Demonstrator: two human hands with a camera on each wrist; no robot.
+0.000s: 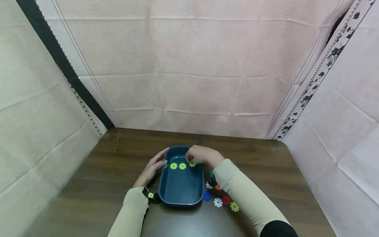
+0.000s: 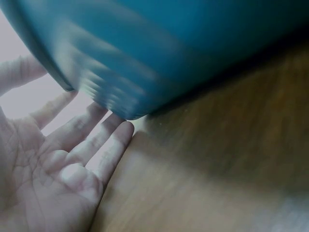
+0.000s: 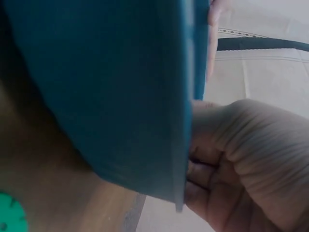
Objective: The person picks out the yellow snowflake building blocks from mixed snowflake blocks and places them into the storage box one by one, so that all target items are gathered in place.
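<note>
A deep blue tray (image 1: 182, 187) with rounded corners stands on the table. My left hand (image 1: 154, 167) rests at its left side, the thumb at the rim and the fairly straight fingers (image 2: 111, 150) touching the outer wall. Over the tray's right rim reaches my right hand (image 1: 201, 154), its curled fingers pinching a yellow-green notched plastic disc (image 1: 192, 165), partly hidden. Two matching yellow-green discs, a left one (image 1: 173, 166) and a middle one (image 1: 182, 166), lie in a row with it inside the tray. In the right wrist view the tray wall hides the fingertips.
Right of the tray lie loose notched discs: blue (image 1: 207, 196), white (image 1: 218, 202), red (image 1: 226, 200), yellow-green (image 1: 234, 206), orange (image 1: 218, 187) and green (image 3: 11, 213). Some sit under or beside the right forearm. Pale cloth (image 1: 189, 65) hangs behind the wooden table (image 1: 124, 154).
</note>
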